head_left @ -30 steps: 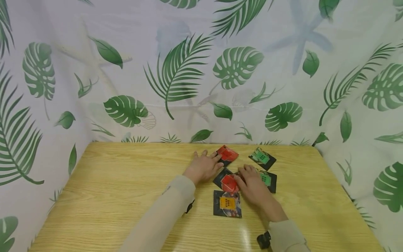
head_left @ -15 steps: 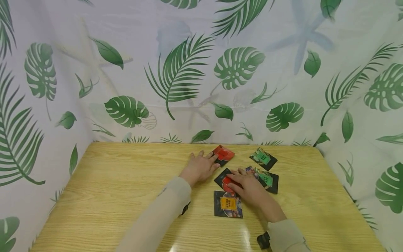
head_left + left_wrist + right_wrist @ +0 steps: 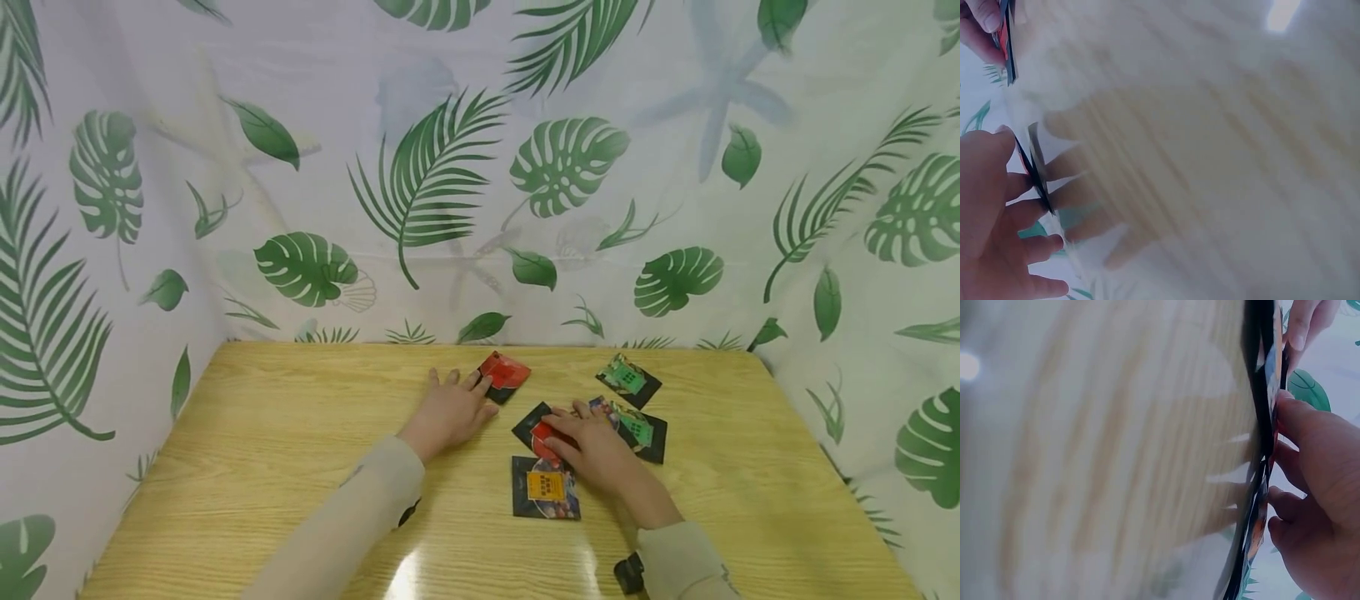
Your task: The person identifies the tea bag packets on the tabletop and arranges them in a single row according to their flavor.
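Note:
In the head view, my left hand (image 3: 448, 415) has its fingers spread, with fingertips on the left edge of a flat red-and-black sachet (image 3: 510, 372) near the back of the table. My right hand (image 3: 600, 450) lies over another red-and-black sachet (image 3: 531, 425), its fingers extended and covering part of it. Colourful printed packaging (image 3: 597, 406) shows just beyond those fingers. Seen from the left wrist, the left fingers (image 3: 1027, 212) reach flat to the sachet's edge. The right wrist view has the right fingertips (image 3: 1282, 503) against thin sachets seen edge-on.
A black sachet with an orange label (image 3: 546, 486) lies in front of the right hand's sachet. Two green-labelled sachets lie to the right, one farther back (image 3: 628, 379) and one beside the right hand (image 3: 645, 435). A leaf-patterned cloth (image 3: 420, 192) rises behind the wooden table (image 3: 285, 433).
My left hand has slid leftward, and the red-and-black sachet under its fingertips has moved left with it. My right hand has shifted slightly left onto the middle red-and-black sachet.

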